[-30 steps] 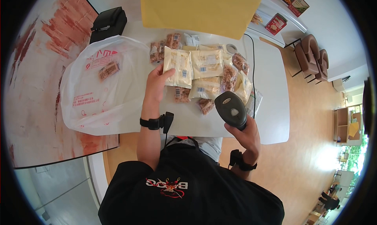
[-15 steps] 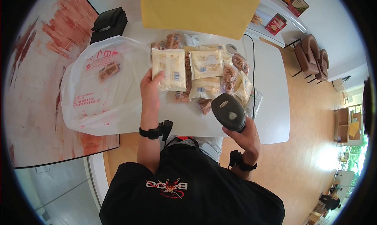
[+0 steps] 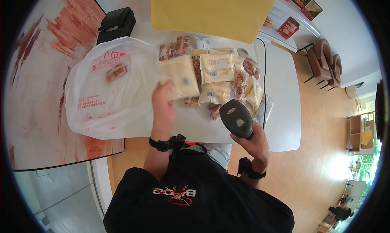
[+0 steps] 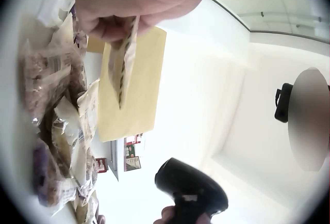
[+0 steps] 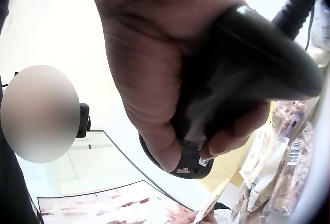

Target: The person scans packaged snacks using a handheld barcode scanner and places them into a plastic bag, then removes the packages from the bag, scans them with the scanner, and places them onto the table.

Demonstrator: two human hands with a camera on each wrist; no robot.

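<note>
My left hand pinches a cream-coloured flat food packet by its near left edge, blurred in the head view. Seen edge-on in the left wrist view, the packet hangs between thumb and fingers. In my right hand is a black barcode scanner, gripped round its handle; the right wrist view shows fingers wrapped about the scanner. Beyond both hands lies a pile of similar cream packets and clear bags of brown crunchy snacks.
A white plastic bag lies spread at the left of the table, with one brown snack pack on it. Behind stand a black box-shaped device and a yellow sheet. A black cable runs along the right.
My left hand has drawn the cream packet off the pile, first leftward, then nearer my body, and it now tilts. The scanner has shifted only slightly.
</note>
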